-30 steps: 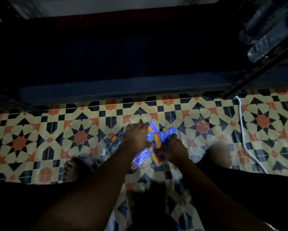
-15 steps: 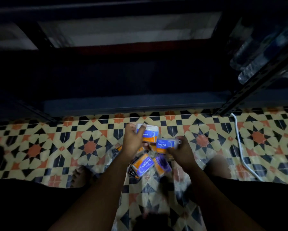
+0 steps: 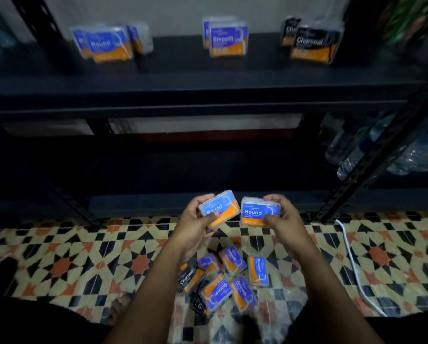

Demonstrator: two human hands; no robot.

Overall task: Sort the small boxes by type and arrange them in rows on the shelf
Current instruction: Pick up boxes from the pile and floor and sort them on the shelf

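My left hand [image 3: 196, 225] grips a blue-and-orange "Round" box [image 3: 220, 209], tilted. My right hand [image 3: 281, 217] holds a second "Round" box [image 3: 258, 213], upright beside the first. Both are lifted above a pile of several small boxes [image 3: 226, 281] on the tiled floor, some marked Smooth, some Charcoal [image 3: 190, 278]. On the dark shelf [image 3: 183, 78] above stand three groups: Round boxes [image 3: 106, 44] at left, Smooth boxes [image 3: 226, 38] in the middle, black Charcoal boxes [image 3: 312, 44] at right.
Black slotted shelf posts [image 3: 371, 175] rise at right and left. Plastic water bottles [image 3: 371, 150] lie on the neighbouring lower shelf at right. A white cable [image 3: 351, 264] runs across the patterned floor tiles. A bare foot [image 3: 118, 306] shows at lower left.
Both hands rose from the floor pile, each lifting a Round box. The view tilted up, and the shelf with its sorted groups came into sight.
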